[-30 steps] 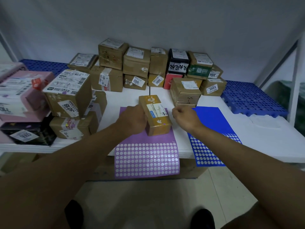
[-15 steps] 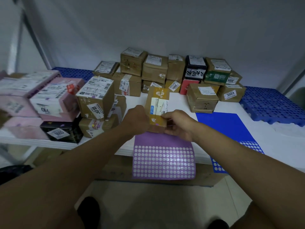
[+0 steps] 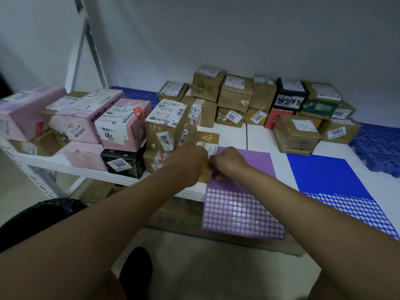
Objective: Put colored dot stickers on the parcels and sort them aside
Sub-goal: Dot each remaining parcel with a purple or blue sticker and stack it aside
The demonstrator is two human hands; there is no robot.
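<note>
— Both hands are now carrying the yellow parcel (image 3: pixel 207 138) toward the left of the frame; a second ago it was standing on the purple sticker sheet (image 3: pixel 242 191) in the middle, and now it is lifted and tilted, just beside the brown box marked J018 (image 3: pixel 165 124).

— How is the left hand (image 3: pixel 188 161) holding it?

— It is gripping the parcel's left side, fingers curled round it, and one finger is sticking up along the edge. The right hand (image 3: pixel 229 162) is closing on the lower right corner, with the fingers bent together. I cannot tell if it is pressing a dot there or only supporting the parcel.

— So is the sticker already on?

— I cannot see any dot on the parcel; the hands are covering much of it. But the parcel is going toward the pink boxes (image 3: pixel 104 122) and brown boxes at the left, and some of those are showing small purple dots. I am judging that this is the sorting step.

— And the rest?

— Many brown parcels (image 3: pixel 234 94) are waiting at the upper centre and right, on the white table (image 3: pixel 259 135). The blue sticker sheet (image 3: pixel 331 176) is lying at the right, well apart from the hands. So I am thinking the task is far from finished.
</note>
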